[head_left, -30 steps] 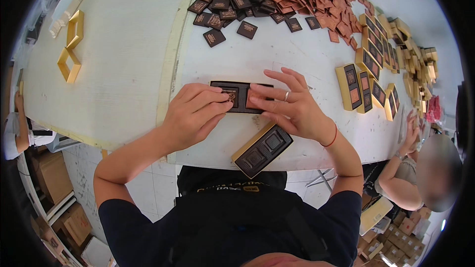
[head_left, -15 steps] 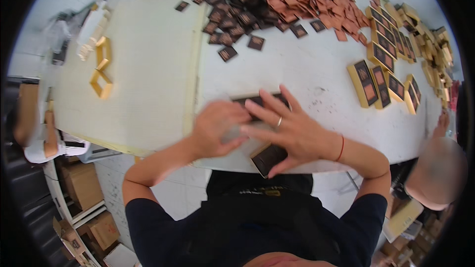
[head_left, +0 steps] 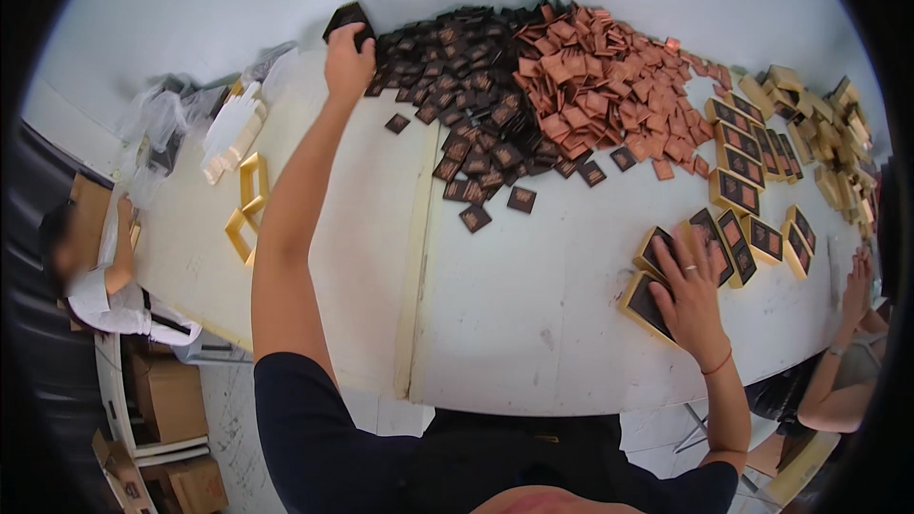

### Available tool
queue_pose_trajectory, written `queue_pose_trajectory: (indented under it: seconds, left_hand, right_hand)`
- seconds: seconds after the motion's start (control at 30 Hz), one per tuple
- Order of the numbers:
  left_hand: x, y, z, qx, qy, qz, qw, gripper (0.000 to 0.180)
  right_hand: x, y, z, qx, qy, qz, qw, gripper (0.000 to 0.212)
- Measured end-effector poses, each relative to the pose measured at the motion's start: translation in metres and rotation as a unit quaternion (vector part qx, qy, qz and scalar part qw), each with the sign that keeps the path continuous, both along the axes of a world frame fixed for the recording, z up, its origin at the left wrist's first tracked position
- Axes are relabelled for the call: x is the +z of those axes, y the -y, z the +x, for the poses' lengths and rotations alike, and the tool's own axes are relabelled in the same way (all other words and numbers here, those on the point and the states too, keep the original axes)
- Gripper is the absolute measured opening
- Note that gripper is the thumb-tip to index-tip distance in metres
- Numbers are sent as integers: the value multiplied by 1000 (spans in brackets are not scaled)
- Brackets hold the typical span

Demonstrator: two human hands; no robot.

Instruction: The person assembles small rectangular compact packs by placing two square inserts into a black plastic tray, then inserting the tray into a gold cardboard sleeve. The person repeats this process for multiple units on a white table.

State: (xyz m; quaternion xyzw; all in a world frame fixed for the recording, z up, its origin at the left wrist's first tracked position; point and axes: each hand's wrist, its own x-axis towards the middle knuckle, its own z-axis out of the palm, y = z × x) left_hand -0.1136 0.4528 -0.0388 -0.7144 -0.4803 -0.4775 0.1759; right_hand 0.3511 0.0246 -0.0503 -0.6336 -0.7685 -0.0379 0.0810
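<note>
At the far left-centre of the table, my left hand (head_left: 349,65) is closed on a black box-shaped piece (head_left: 348,17), its fingers over the near side; whether it is one piece or a stack I cannot tell. My right hand (head_left: 695,300) lies with spread fingers over two gold-edged boxes with dark tops, a farther box (head_left: 649,249) and a nearer box (head_left: 644,305). Its fingers partly cover both. Beside them stand more gold boxes (head_left: 738,192) filled with dark and copper-coloured square packets.
Dark square packets (head_left: 486,124) heap at the back centre, against a heap of copper packets (head_left: 609,86). Empty gold frames (head_left: 252,181) and white strips (head_left: 233,133) lie at left. Gold boxes (head_left: 838,143) pile at far right. A person (head_left: 95,276) is at left, another person's hands (head_left: 857,281) at right.
My left hand has gone from the front middle to the far left and grips a black piece. My right hand has moved right; two dark-topped boxes now lie under it by the row.
</note>
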Motion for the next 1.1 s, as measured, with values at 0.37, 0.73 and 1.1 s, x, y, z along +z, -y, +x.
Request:
queue_pose_trajectory:
  seconds: [0.37,0.73,1.1]
  left_hand:
    - [43,-110,-44,347,-96,-229,904,35]
    - [107,-74,-147,17,358,-215,908,31]
    - [16,360,65,-398,-228,-208,864,8]
  right_hand:
    - [-8,34,-59,19,-284,151,947,52]
    - [-15,30,-59,24,-350,187,918,43]
    - [44,5,-115,244,-266,49,931,62]
